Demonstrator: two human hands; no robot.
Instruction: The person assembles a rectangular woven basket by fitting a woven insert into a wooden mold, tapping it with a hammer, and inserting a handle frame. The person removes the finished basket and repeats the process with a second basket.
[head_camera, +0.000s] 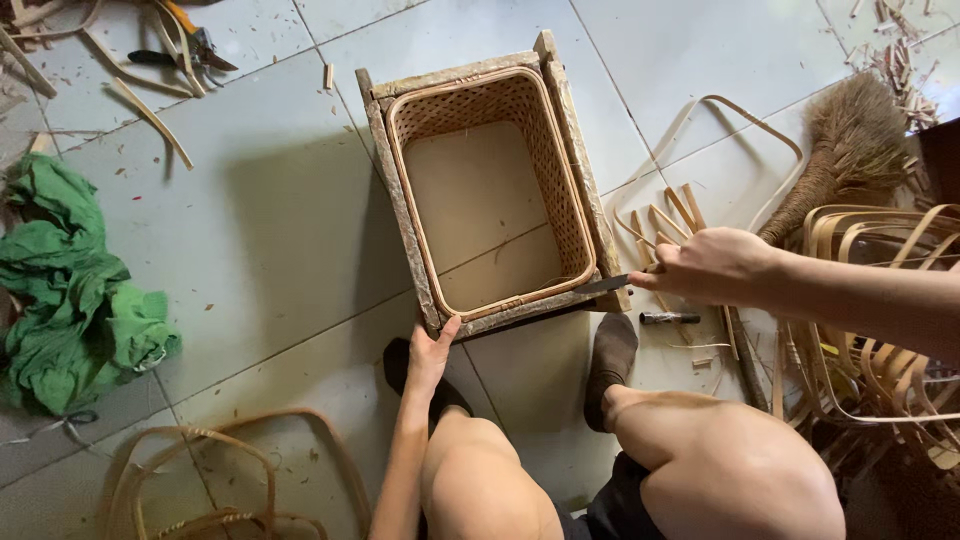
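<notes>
A rectangular woven rattan basket (560, 170) without a bottom sits inside a rough wooden frame (392, 180) on the tiled floor. My left hand (430, 352) grips the frame's near left corner. My right hand (708, 264) holds a knife (603, 285) by its handle, with the blade tip touching the near right corner of the basket rim. My knees and socked feet (612, 352) are just below the basket.
A green cloth (70, 280) lies at the left. Bent rattan hoops (200, 480) lie at the bottom left and in a stack (880, 320) at the right. A straw broom (850, 150), short cane pieces (670, 215), a marker (668, 318) and pruning shears (185, 45) lie around.
</notes>
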